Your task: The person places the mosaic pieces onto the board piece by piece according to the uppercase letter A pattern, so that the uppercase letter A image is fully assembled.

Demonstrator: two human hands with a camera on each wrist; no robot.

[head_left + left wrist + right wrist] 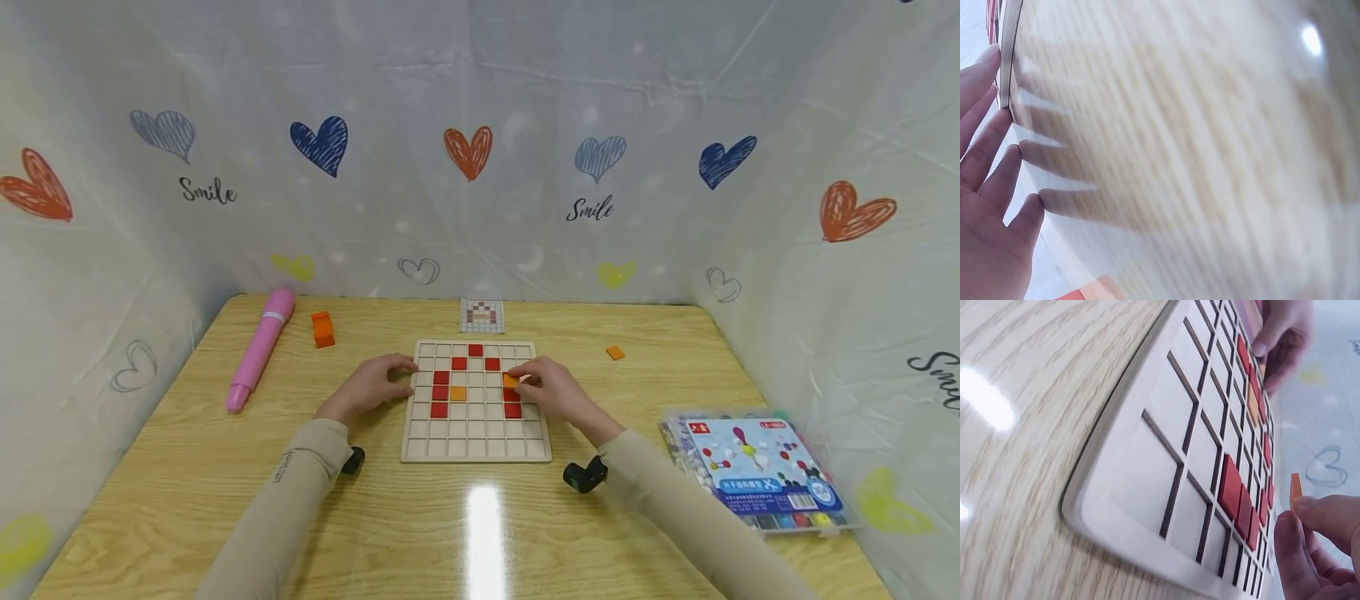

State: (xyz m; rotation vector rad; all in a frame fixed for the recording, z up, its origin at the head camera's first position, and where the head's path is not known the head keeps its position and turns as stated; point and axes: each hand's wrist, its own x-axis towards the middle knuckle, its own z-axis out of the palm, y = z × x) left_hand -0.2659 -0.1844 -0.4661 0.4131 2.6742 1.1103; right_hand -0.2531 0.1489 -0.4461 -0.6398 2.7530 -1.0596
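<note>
A square wooden grid board (476, 451) lies on the table with red tiles (439, 393) in several of its cells and one orange tile (457, 393) on its left half. My right hand (555, 392) pinches another orange tile (1295, 487) between thumb and fingertips, over the red column on the board's right side. At the left edge of the board, my left hand (369, 387) rests with fingers spread and loosely bent; in the left wrist view its fingertips (1005, 116) are right at the board's side.
Behind the board stands a small printed pattern card (482, 317). A loose orange tile (615, 352) lies to the back right, an orange block (323, 329) to the back left. A pink tube (261, 348) is far left, a plastic case (757, 467) far right.
</note>
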